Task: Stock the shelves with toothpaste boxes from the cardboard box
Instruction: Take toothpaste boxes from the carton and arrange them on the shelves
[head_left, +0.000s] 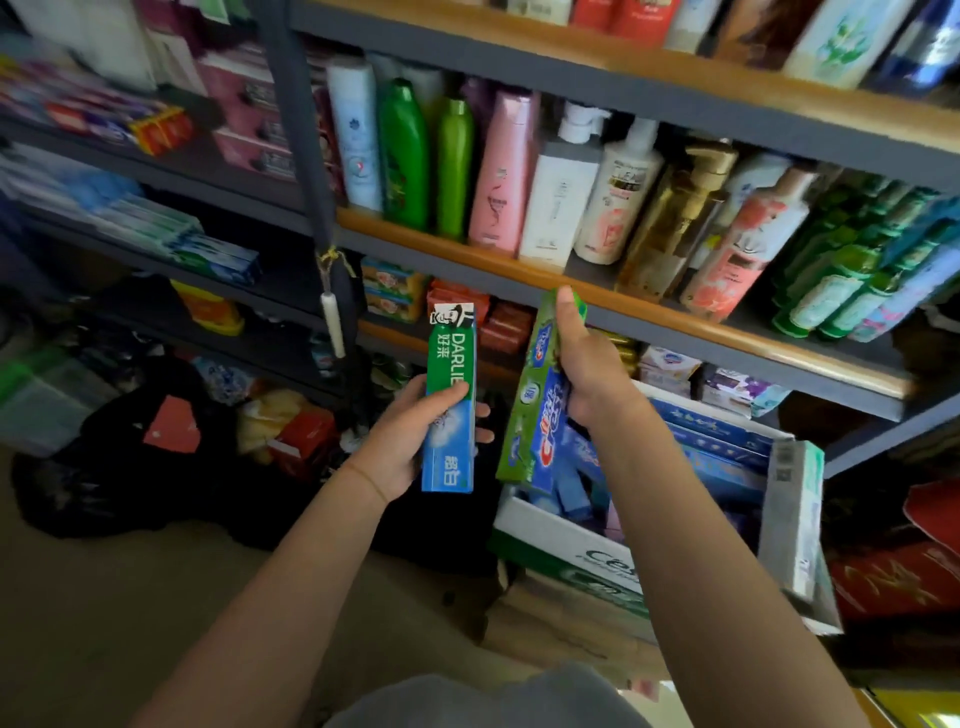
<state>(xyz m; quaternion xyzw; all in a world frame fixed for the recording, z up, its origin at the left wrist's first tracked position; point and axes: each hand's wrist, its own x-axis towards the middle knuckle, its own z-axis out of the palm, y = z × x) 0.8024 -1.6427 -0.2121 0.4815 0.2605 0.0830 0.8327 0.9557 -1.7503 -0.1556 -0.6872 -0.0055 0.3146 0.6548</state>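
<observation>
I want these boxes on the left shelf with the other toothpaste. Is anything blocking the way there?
Yes: the dark shelf upright stands between the left hand with its Darlie box and the stacked toothpaste. The boxes must pass in front of it, leftward.

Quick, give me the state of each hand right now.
Left hand: closed around an upright Darlie toothpaste box.
Right hand: closed around a green-and-blue toothpaste box, above the cardboard box.

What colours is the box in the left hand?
Green on top, blue below: the Darlie box, head view.
</observation>
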